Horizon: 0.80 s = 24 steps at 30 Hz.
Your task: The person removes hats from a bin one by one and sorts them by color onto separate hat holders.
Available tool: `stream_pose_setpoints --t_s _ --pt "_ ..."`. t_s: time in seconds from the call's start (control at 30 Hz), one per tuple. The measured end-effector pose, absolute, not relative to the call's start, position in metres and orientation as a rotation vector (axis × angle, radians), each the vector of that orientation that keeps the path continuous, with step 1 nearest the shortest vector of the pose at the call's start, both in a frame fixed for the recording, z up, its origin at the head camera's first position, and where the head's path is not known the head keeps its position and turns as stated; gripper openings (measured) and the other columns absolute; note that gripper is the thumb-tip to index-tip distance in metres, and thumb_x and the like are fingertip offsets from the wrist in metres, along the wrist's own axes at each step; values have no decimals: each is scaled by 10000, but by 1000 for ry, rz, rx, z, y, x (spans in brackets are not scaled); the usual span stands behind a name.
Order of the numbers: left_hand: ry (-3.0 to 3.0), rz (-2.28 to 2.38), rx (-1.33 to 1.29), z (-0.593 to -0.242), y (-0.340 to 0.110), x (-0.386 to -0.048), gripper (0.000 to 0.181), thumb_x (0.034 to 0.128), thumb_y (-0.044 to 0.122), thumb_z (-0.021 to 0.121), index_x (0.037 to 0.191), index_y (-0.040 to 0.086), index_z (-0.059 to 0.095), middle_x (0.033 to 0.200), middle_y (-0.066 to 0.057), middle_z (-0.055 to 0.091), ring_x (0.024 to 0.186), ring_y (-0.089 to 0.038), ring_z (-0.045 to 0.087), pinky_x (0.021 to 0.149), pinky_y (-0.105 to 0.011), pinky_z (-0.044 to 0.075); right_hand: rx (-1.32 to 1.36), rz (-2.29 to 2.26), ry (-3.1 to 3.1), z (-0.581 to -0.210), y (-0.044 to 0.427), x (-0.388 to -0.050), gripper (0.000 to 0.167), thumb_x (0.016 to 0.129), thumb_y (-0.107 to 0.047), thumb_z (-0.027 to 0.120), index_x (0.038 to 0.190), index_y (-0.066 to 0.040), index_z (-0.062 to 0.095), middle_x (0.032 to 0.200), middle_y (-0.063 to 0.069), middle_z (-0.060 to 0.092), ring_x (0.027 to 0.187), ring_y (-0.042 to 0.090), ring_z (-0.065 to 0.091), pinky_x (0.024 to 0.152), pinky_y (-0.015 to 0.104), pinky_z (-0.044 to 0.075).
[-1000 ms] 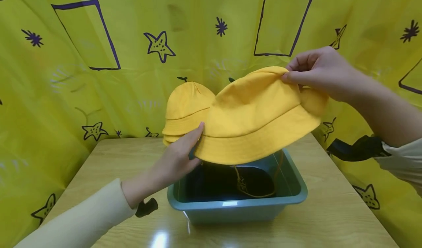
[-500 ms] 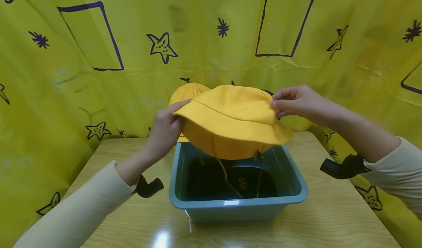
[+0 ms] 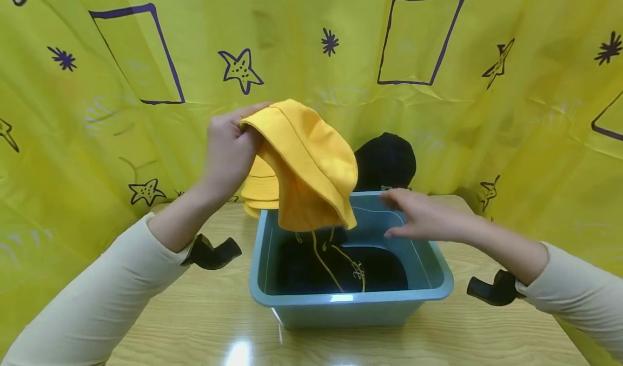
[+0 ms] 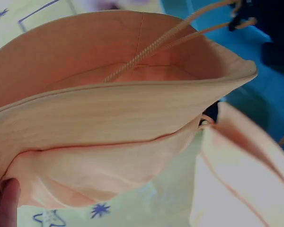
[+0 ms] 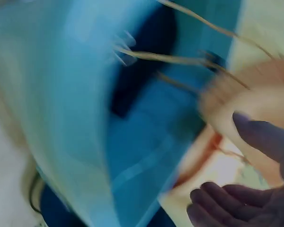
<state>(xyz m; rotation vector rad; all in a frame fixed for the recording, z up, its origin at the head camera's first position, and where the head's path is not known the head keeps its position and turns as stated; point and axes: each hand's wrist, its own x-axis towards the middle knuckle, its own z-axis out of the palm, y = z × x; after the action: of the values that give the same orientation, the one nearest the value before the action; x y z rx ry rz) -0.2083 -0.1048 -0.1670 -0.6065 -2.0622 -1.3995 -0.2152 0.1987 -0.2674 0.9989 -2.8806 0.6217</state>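
- The main change is at the yellow bucket hat [image 3: 318,163]: both hands no longer share it, and it now hangs from the left hand [image 3: 226,152] alone, raised above the left half of the blue bin [image 3: 350,300].
- The left hand's grip is narrow, fingers and thumb closed on the brim; the hat slants, crown toward the right, brim drooping toward the bin.
- The right hand [image 3: 423,214] is now off the hat, spread wide with a gap between thumb and fingers, holding nothing, over the bin's far right corner.
- For the work, this seems to leave the left hand steering the soft hat by itself, while the right is free.
- A yellow cord [image 3: 327,270] dangles from the hat into the bin, over a dark cloth item [image 3: 382,263] with pale lettering; shadow there makes it hard to tell whether the two touch.
- With the hat shifted left, a black cap [image 3: 386,161] shows behind the bin, near the far edge of the tabletop [image 3: 209,323].
- A stack of yellow hats [image 3: 261,189] stands near that same edge, beside the bin's far left corner, partly hidden by the held hat.
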Motion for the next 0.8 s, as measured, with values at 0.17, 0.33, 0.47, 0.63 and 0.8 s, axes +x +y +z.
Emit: stream_pose_setpoints --t_s 0.17,0.33,0.47,0.63,0.8 --pt "-1895 -1551 -601 -142 -104 -203 259 926 -1 484 1075 -68 686 911 -119 719 664 -33 618 657 -195 515 969 546 -2685 -286 175 -217 468 721 -237 827 1055 23 628 961 127 683 863 266 654 754 405 551" --pt "-1766 -1737 -618 -126 -111 -201 237 924 -3 508 1055 -97 681 759 21 687 585 -53 613 591 -187 517 828 711 -2435 -278 163 -224 207 724 78 702 924 44 664 855 152 695 707 231 641 637 337 556" --pt "-1747 -1791 -555 -119 -121 -206 196 902 20 561 987 -52 721 728 10 688 550 -68 605 540 -177 496 672 1072 -2443 -254 170 -226 167 766 128 595 891 66 687 767 107 698 592 129 611 551 227 527" --pt "-1811 -1870 -434 -113 -129 -216 177 882 60 598 773 34 734 673 -39 645 502 -89 578 476 -191 485 481 1729 -2145 -213 194 -235 246 827 103 524 840 -43 722 696 -55 704 551 39 636 539 168 527" --pt "-1979 -1829 -421 -115 -121 -224 232 898 46 559 732 30 719 656 -16 633 522 -71 584 511 -195 502 391 2051 -1748 -178 228 -241 300 825 136 512 765 -64 727 677 10 713 564 77 665 541 169 530"
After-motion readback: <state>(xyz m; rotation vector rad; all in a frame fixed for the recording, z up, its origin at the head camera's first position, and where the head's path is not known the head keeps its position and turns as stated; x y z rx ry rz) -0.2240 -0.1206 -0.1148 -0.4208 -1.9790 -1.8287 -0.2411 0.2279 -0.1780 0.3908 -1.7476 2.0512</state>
